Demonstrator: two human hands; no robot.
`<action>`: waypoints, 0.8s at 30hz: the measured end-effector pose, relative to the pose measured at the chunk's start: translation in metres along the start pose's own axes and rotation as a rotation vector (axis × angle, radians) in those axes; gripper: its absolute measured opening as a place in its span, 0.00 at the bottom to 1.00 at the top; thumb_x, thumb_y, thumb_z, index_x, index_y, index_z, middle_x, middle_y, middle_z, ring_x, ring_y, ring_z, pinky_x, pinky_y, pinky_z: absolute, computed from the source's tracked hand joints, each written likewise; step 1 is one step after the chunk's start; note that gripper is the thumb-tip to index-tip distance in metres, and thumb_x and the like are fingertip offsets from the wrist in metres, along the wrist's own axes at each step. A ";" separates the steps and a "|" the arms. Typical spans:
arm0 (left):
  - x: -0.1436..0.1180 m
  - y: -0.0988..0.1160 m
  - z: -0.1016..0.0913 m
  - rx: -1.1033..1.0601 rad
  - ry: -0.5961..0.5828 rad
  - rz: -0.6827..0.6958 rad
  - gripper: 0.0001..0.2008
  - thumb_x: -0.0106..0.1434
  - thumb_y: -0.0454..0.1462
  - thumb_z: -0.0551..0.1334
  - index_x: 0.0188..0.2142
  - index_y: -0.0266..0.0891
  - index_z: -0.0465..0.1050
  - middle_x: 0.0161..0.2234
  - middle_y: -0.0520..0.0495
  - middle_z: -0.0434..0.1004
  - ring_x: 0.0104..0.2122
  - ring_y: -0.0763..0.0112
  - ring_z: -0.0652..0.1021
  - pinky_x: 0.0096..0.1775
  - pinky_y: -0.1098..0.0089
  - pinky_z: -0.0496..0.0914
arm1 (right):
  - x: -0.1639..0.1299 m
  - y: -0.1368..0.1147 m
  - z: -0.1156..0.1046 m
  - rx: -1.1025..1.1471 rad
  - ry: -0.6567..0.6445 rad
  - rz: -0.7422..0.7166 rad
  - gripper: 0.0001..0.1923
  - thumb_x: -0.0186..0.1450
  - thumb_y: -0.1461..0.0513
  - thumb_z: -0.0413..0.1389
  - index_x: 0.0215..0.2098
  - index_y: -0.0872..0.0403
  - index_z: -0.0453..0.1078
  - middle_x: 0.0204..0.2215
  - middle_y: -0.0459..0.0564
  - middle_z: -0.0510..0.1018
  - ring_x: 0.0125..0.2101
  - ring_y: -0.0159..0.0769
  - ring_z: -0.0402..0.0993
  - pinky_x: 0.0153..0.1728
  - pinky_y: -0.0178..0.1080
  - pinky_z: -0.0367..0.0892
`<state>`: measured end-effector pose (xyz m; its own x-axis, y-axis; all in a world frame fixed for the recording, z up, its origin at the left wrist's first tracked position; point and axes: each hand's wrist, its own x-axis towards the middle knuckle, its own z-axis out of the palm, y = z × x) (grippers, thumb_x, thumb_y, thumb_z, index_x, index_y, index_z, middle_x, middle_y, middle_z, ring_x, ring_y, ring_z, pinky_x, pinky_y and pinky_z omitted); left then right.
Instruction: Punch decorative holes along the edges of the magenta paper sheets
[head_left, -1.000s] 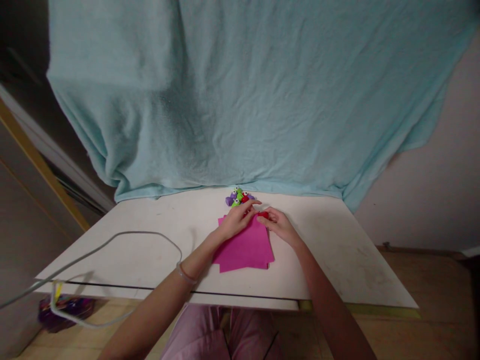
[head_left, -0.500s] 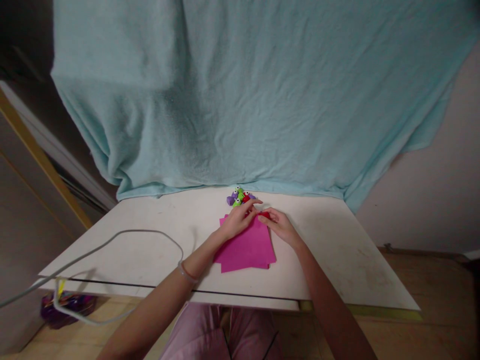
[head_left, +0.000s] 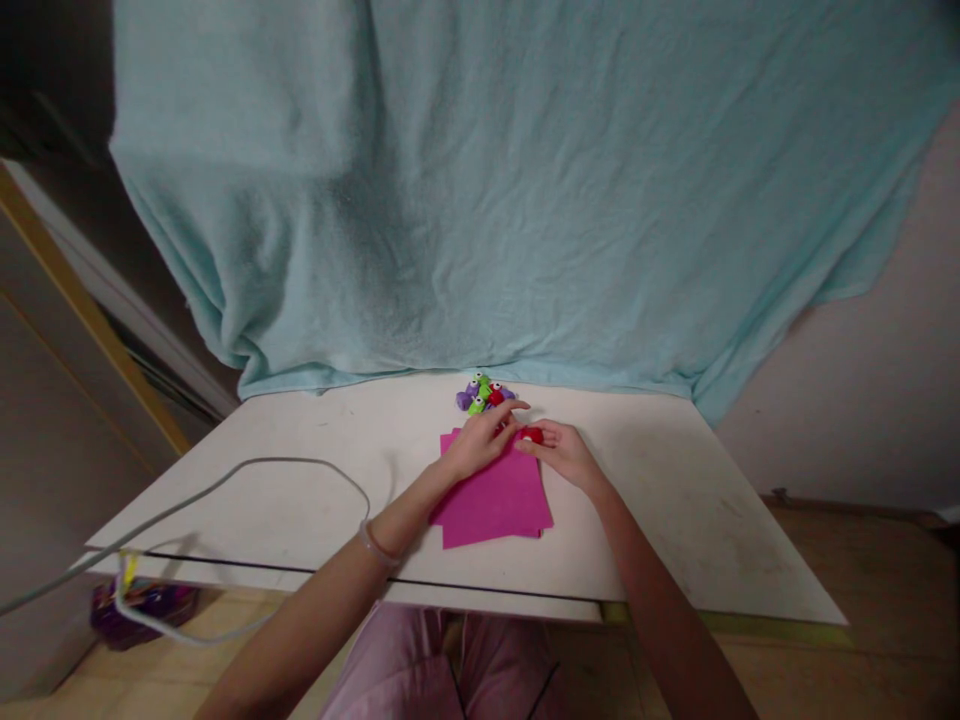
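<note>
A stack of magenta paper squares (head_left: 495, 500) lies on the white table (head_left: 315, 500). My left hand (head_left: 480, 445) rests on the stack's far edge, fingers stretched toward a small red piece (head_left: 532, 435). My right hand (head_left: 562, 452) pinches that red piece at the stack's far right corner. Just beyond the hands sits a cluster of small paper figures (head_left: 484, 393) in purple, green and red with googly eyes.
A light blue blanket (head_left: 510, 190) hangs behind the table and touches its far edge. A grey cable (head_left: 247, 475) loops across the table's left part and drops off the front edge. A purple object (head_left: 142, 605) lies on the wooden floor at left.
Both hands stay at the stack's far edge with only slight finger movement. The view has shifted a little.
</note>
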<state>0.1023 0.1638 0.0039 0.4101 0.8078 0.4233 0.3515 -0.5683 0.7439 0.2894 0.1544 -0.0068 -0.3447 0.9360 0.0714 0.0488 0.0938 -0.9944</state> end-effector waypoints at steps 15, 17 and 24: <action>-0.001 0.001 0.002 0.023 0.028 -0.001 0.18 0.67 0.37 0.53 0.55 0.43 0.64 0.33 0.48 0.75 0.33 0.67 0.76 0.40 0.69 0.68 | -0.002 -0.006 0.007 -0.034 0.019 -0.047 0.14 0.58 0.53 0.62 0.36 0.54 0.71 0.28 0.46 0.76 0.29 0.34 0.71 0.29 0.34 0.63; -0.001 0.001 0.002 0.011 0.030 -0.003 0.18 0.67 0.37 0.53 0.55 0.43 0.64 0.33 0.48 0.75 0.32 0.68 0.76 0.40 0.69 0.68 | -0.001 -0.003 0.007 -0.047 0.043 -0.049 0.14 0.58 0.53 0.62 0.34 0.54 0.71 0.27 0.46 0.76 0.28 0.34 0.71 0.28 0.33 0.62; 0.000 -0.003 0.005 -0.010 0.035 -0.016 0.19 0.67 0.37 0.53 0.57 0.43 0.62 0.32 0.50 0.76 0.32 0.69 0.75 0.39 0.70 0.68 | 0.004 0.006 0.007 0.029 0.091 -0.023 0.13 0.57 0.54 0.63 0.32 0.54 0.72 0.25 0.44 0.74 0.25 0.32 0.69 0.26 0.33 0.60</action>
<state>0.1055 0.1650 -0.0009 0.3748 0.8218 0.4292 0.3491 -0.5539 0.7558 0.2815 0.1559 -0.0134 -0.2588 0.9607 0.1001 0.0145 0.1075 -0.9941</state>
